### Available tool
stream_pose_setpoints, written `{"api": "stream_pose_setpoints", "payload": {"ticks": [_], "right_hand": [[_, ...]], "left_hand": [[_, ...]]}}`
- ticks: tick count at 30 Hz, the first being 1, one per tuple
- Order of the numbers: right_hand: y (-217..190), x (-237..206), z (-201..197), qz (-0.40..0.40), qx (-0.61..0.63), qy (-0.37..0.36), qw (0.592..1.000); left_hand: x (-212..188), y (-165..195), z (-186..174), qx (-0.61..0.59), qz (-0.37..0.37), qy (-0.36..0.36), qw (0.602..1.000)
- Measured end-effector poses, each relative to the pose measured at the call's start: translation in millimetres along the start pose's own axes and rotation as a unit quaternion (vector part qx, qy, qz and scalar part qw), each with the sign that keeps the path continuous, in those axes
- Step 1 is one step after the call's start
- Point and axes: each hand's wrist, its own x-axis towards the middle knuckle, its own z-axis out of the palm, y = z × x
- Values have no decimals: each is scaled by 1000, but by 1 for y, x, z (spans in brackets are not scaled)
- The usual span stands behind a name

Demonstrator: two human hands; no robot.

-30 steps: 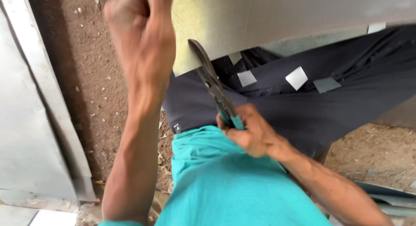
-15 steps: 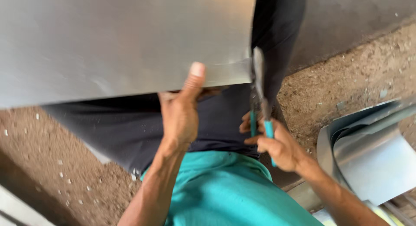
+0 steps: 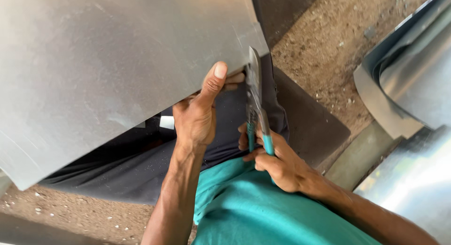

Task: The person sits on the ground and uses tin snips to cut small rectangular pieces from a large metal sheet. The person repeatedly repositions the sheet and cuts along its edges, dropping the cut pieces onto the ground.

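A large grey metal sheet [image 3: 108, 62] fills the upper left of the head view. My left hand [image 3: 199, 111] grips its lower edge, thumb pressed flat on top and fingers underneath. My right hand [image 3: 275, 160] is closed around the teal handles of metal shears [image 3: 256, 108], just right of the left hand. The shears' blades point up and meet the sheet's lower right corner. The sheet rests over my lap, above dark trousers and a teal shirt.
Curved, shiny metal sheets [image 3: 408, 80] lie on the right. Bare brown earth [image 3: 329, 43] with small stones runs beyond the sheet and at the lower left. A dark flat panel [image 3: 310, 127] lies beside my leg.
The view has swung and the sheet now covers more of the frame. My left hand shifted its grip along the edge, and the shears sit at the sheet's corner.
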Motion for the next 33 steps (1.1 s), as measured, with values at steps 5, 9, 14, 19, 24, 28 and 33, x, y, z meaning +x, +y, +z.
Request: {"api": "stream_pose_setpoints", "payload": {"ticks": [5, 9, 14, 19, 24, 28, 33], "right_hand": [[-9, 7, 0, 29, -58, 39, 997], [-12, 12, -6, 30, -68, 46, 996], [-17, 18, -6, 37, -66, 46, 996], [-18, 25, -8, 29, -52, 45, 997], [-6, 31, -18, -46, -107, 49, 992], [2, 35, -16, -46, -115, 65, 990], [-6, 38, -11, -97, -79, 63, 990]], "left_hand": [[6, -3, 2, 54, 17, 33, 998], [10, -5, 0, 44, 20, 34, 998], [12, -5, -1, 28, 9, 41, 999], [14, -6, 0, 37, -7, 53, 998], [15, -7, -2, 41, 2, 58, 997], [16, -4, 1, 25, -1, 48, 999], [13, 10, 9, 4, 5, 67, 998]]}}
